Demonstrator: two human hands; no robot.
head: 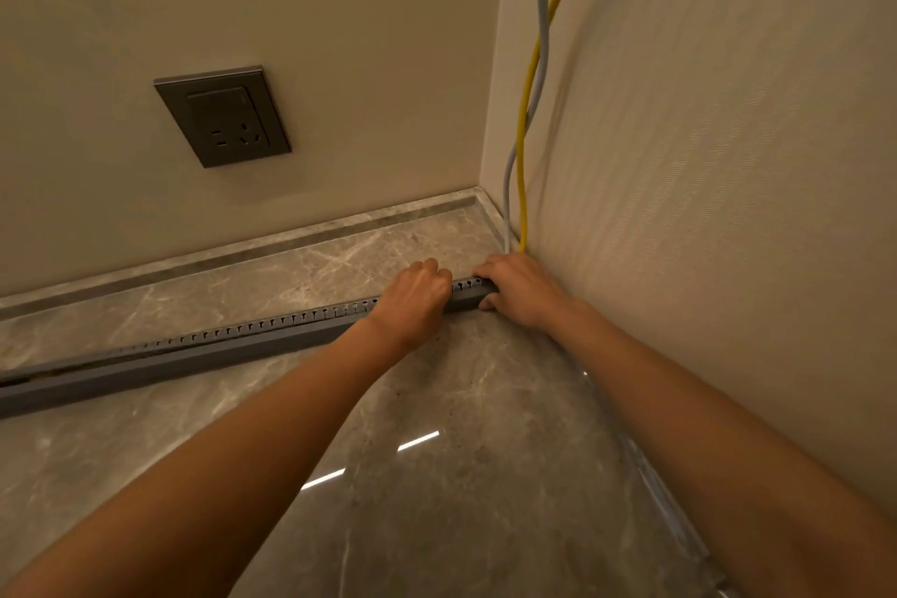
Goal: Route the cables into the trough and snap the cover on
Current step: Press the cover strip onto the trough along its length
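Note:
A long grey slotted cable trough lies on the marble floor, running from the left edge toward the corner on the right. A yellow cable and a grey cable hang down the right wall into the corner and vanish behind my right hand. My left hand is curled over the top of the trough near its right end. At the very end of the trough, by the wall, my right hand grips it with the thumb under the front side. The trough's inside and any cover are hidden by my hands.
A dark grey wall socket sits on the back wall at the left. A marble skirting strip runs along the base of the back wall. The textured right wall stands close beside my right arm.

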